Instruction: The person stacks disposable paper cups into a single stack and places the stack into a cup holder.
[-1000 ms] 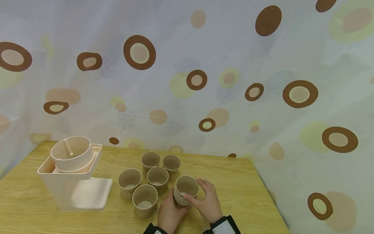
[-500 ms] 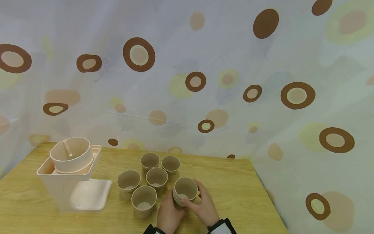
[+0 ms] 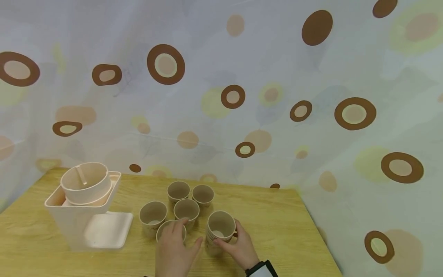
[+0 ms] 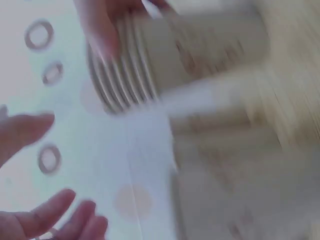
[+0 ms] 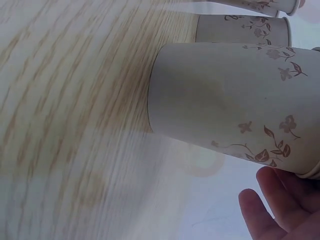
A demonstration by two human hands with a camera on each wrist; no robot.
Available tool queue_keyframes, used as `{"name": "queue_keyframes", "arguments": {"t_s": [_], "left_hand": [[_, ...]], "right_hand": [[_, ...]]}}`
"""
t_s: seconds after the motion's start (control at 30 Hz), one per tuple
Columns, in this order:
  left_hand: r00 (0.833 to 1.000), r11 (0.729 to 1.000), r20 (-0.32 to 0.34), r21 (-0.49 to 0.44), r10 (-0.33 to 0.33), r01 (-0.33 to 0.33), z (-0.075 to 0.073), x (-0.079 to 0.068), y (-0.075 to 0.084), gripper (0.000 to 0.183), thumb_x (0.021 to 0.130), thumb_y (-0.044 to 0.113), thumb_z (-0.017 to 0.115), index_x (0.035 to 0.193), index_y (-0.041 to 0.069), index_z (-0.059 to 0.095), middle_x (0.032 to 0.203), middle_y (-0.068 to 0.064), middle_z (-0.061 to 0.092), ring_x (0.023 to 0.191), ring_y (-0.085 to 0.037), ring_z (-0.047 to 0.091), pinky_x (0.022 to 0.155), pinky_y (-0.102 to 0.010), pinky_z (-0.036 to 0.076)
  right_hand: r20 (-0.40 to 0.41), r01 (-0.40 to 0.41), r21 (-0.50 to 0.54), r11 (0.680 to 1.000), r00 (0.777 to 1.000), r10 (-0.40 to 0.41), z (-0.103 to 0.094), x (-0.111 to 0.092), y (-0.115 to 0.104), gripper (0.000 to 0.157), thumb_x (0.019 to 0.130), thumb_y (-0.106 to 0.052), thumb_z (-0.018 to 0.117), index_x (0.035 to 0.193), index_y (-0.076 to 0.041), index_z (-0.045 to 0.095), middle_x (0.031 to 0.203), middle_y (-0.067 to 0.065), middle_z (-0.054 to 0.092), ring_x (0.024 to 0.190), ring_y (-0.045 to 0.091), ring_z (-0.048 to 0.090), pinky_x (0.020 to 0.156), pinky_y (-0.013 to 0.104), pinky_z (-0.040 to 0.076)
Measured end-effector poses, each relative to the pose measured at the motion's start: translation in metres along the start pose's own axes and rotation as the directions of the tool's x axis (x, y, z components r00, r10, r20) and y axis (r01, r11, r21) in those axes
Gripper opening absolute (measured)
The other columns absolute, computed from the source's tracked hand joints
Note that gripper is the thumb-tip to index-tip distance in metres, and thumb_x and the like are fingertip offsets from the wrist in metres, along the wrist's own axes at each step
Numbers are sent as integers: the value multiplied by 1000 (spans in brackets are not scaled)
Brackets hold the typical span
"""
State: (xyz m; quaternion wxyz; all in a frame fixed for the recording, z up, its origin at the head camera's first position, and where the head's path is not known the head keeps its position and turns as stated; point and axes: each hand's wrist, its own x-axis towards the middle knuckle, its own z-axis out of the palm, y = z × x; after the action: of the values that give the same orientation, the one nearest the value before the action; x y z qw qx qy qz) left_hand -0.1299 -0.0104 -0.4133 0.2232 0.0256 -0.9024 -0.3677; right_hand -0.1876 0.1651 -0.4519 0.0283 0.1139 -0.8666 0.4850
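My right hand (image 3: 243, 248) holds a stack of nested paper cups (image 3: 221, 227), thumb and fingers around its upper part. The stack stands upright, mouth up, and brown floral print shows on its side in the right wrist view. My left hand (image 3: 174, 250) is empty, fingers spread, with its fingertips over a single cup (image 3: 160, 230) at the front left and partly hiding it. In the left wrist view, several tightly packed rims of the stack (image 4: 210, 47) show beneath the other hand's thumb; this view is blurred.
More single paper cups stand upright behind and left of the stack, among them a left cup (image 3: 153, 215), a middle cup (image 3: 187, 209) and a back right cup (image 3: 203, 194). At the left is a white plastic container (image 3: 69, 223) holding a round vessel (image 3: 86, 188), beside a white tray (image 3: 107, 231).
My left hand has let go of the cup stack and moved left, over the front cup. The right hand still holds the stack, whose lower side now shows.
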Motion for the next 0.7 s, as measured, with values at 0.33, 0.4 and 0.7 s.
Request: {"name": "queue_keyframes", "arguments": {"t_s": [0.33, 0.4, 0.7], "left_hand": [[991, 977, -26, 164, -134, 137, 3, 0, -36, 93, 56, 42, 83, 126, -7, 48, 118, -31, 53, 107, -45, 48, 87, -59, 48], [990, 978, -35, 157, -135, 139, 7, 0, -38, 93, 56, 40, 84, 127, -7, 47, 117, -31, 52, 108, -45, 48, 87, -59, 48], [983, 989, -159, 105, -86, 104, 19, 1, -49, 81, 54, 21, 87, 119, -10, 50, 105, -30, 51, 96, -44, 51, 73, -58, 53]], "right_hand": [[1, -8, 10, 1000, 1000, 8, -1, -1, -1, 72, 74, -31, 76, 129, 6, 48, 121, 24, 60, 108, 36, 56, 89, 56, 47], [1, -16, 13, 1000, 1000, 16, -1, -1, -1, 73, 74, -32, 76, 129, 6, 48, 121, 24, 60, 108, 35, 56, 88, 55, 47], [24, -12, 26, 1000, 1000, 11, -1, -1, -4, 77, 73, -29, 77, 131, 9, 43, 124, 27, 57, 111, 38, 53, 89, 56, 46]]}}
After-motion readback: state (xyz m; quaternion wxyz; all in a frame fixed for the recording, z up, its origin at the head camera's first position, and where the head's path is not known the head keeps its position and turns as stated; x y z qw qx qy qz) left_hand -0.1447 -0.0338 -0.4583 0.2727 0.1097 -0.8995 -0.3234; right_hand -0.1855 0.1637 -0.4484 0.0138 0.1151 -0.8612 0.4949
